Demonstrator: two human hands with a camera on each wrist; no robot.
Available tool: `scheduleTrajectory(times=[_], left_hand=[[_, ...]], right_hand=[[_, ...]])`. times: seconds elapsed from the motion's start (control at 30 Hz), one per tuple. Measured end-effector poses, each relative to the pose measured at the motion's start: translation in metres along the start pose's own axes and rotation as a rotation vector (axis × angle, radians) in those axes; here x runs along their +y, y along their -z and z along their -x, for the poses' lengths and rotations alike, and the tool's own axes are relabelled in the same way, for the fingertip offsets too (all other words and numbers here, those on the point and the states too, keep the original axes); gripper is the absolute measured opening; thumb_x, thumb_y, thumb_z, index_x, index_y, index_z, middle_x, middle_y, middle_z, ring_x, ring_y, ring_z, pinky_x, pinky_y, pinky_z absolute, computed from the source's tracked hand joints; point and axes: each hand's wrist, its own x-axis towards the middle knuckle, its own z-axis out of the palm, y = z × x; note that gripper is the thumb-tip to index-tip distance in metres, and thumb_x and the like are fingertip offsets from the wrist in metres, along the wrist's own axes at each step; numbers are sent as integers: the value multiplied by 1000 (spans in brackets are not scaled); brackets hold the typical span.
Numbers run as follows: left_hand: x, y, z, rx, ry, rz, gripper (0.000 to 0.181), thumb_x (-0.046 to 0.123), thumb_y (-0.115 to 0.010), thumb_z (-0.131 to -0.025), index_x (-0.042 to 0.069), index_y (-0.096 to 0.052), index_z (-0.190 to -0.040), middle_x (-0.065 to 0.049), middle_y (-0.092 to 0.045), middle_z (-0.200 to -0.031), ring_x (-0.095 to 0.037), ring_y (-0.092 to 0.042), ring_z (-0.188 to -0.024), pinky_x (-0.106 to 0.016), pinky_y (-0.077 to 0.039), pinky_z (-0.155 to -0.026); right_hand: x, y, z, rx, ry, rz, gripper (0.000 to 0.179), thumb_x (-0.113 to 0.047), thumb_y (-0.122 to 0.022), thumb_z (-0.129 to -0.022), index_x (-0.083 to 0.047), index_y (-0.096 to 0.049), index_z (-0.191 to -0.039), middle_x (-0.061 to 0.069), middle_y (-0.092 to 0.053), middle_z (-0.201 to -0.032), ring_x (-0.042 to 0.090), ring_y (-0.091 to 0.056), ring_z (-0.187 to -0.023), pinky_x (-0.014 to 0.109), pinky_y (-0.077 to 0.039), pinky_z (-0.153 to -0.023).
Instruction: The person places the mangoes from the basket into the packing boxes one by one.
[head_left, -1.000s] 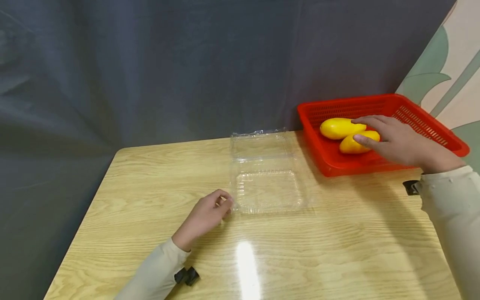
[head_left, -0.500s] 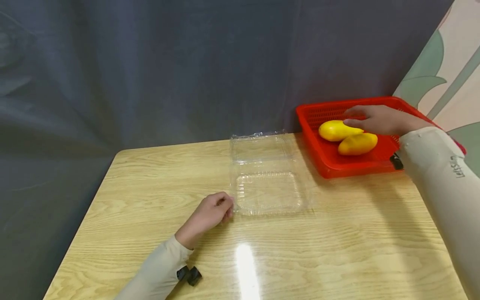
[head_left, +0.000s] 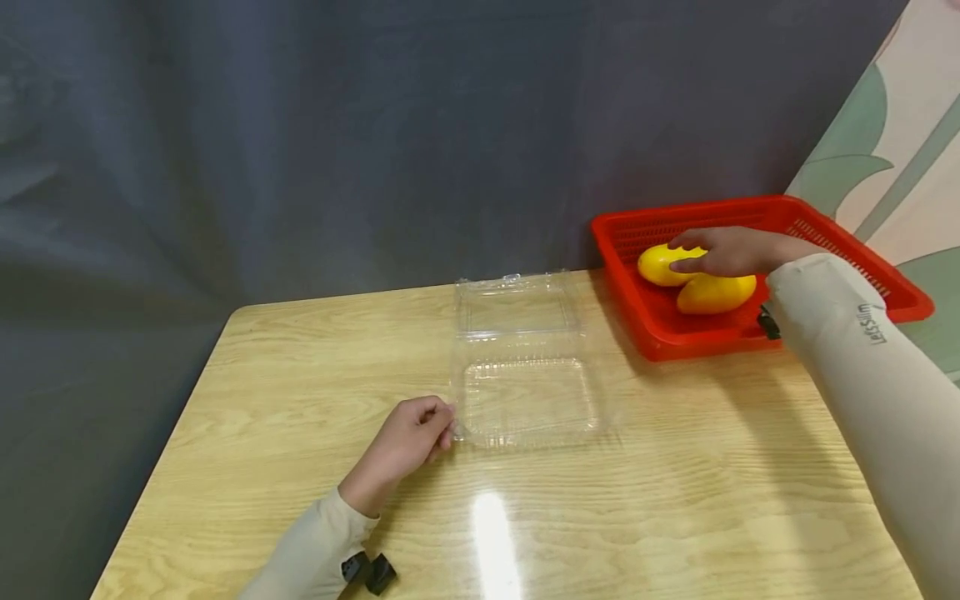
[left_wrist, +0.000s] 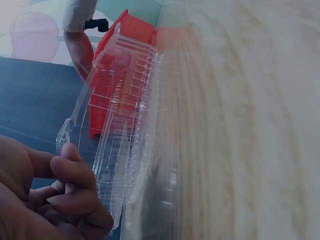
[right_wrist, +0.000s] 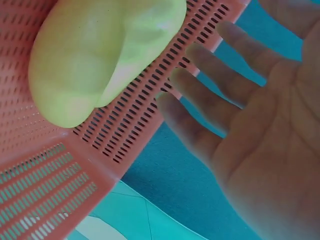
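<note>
right grip [head_left: 720, 251] hovers over yellow fruits [head_left: 717, 296], fingers [right_wrist: 187, 122] spread

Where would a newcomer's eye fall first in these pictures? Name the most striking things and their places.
Probably on the bright red, slotted plastic basket at the head view's right, with two glossy yellow oval fruits inside and the right hand over them. Next might come the clear plastic hinged container, lying open left of it on the pale wood-grain table, the left hand at its near left corner.
</note>
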Motion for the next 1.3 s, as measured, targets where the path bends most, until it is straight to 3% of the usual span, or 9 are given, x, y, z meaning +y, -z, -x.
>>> scheduleTrajectory(times=[0.2,0.43,0.67,0.83,0.97,1.1,1.23,1.3], left_hand=[[-4,-1,10,25,-31,-37,32,16,-49,-105,4,-61,-79,-5,-57,-64,-13,-42,-46,-22,-35,-43],[-5,-3,18,97,-46,-104,34,15,-51,-103,4,-60,-73,-8,-59,-60,-12,-44,-45,-23,-36,-43],[-6,-2,21,118,-50,-126,32,15,-53,-103,6,-61,-73,-5,-58,-60,-12,-45,-46,-23,-37,-43],[-6,-3,21,114,-74,-141,33,14,-54,-102,7,-59,-71,-5,-58,-60,-11,-44,-46,-22,-36,-44],[-7,-5,23,95,-81,-146,33,14,-54,-102,7,-59,-71,-2,-59,-59,-10,-42,-45,-20,-35,-43],[-9,-5,26,110,-70,-149,32,12,-55,-101,6,-60,-70,-1,-58,-58,-10,-43,-43,-19,-34,-41],[-9,-3,26,112,-73,-151,31,13,-54,-101,6,-61,-71,-2,-59,-58,-9,-43,-43,-19,-33,-41],[-9,-3,25,108,-75,-150,31,13,-53,-101,6,-61,-72,-2,-59,-58,-9,-43,-43,-19,-34,-41]], right_hand=[[5,1,-8,10,0,14,74,-52,-52,-99,-2,-35,-151,33,-32,-152,54,-32,-134,74,-24,-107],[17,5,-12,72,-1,99,68,-41,-57,-99,2,-36,-149,36,-36,-148,55,-37,-131,72,-27,-108],[29,6,-20,35,-7,102,77,-44,-65,-94,4,-36,-147,36,-39,-146,54,-41,-126,72,-31,-104],[35,0,-28,3,-47,1,83,-49,-70,-88,-1,-37,-148,33,-37,-146,52,-37,-126,74,-30,-101],[41,-13,-26,-60,-121,-228,89,-43,-75,-85,-9,-28,-153,29,-31,-145,50,-32,-123,69,-35,-96],[45,-25,-25,-68,-148,-354,100,-38,-80,-81,-11,-19,-156,28,-27,-144,49,-30,-121,66,-36,-95],[49,-29,-29,-18,-143,-305,100,-35,-81,-80,-10,-21,-155,28,-25,-145,50,-28,-122,70,-32,-97],[50,-28,-31,18,-106,-206,94,-33,-81,-80,-7,-26,-152,30,-26,-142,51,-30,-120,72,-31,-98]])
